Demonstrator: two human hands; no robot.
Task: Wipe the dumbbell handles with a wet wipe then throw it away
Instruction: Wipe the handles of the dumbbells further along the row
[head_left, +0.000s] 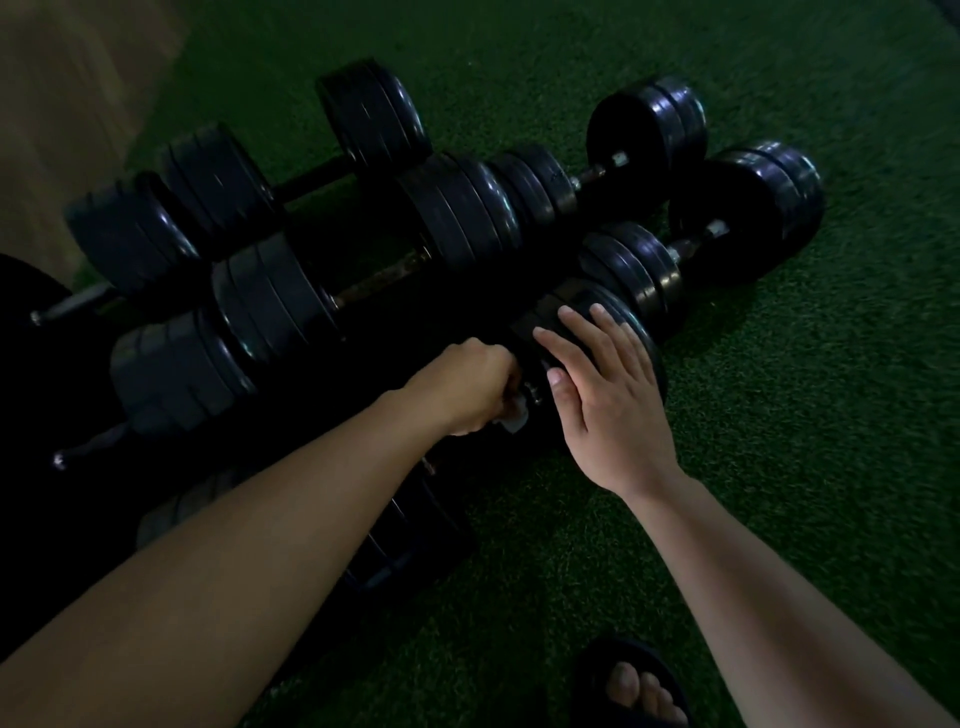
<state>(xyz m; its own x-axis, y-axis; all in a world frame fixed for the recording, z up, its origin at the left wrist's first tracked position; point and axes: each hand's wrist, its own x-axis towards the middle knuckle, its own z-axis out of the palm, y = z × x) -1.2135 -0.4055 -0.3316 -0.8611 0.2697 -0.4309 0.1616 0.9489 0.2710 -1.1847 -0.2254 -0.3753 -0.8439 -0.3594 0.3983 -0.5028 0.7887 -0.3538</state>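
Head view: wiping the nearest dumbbell's handle, one hand steadying the plate.

On the green turf (779, 467), at the near edge of a cluster of black dumbbells (467, 208), the left hand (467, 387) is curled round the nearest dumbbell (641, 338) at its handle. A scrap of white wet wipe (514, 418) shows below the knuckles. The right hand (608, 395) lies flat, fingers straight, on that dumbbell's end plate. The handle itself is hidden by the fist. The wipe is probably soft, light and damp, so it is best wrapped round the bar and slid along. The dumbbell looks heavy and stiff but liable to roll, so bracing the plate makes sense. A sandalled foot (634, 680) stands at the turf's near edge.
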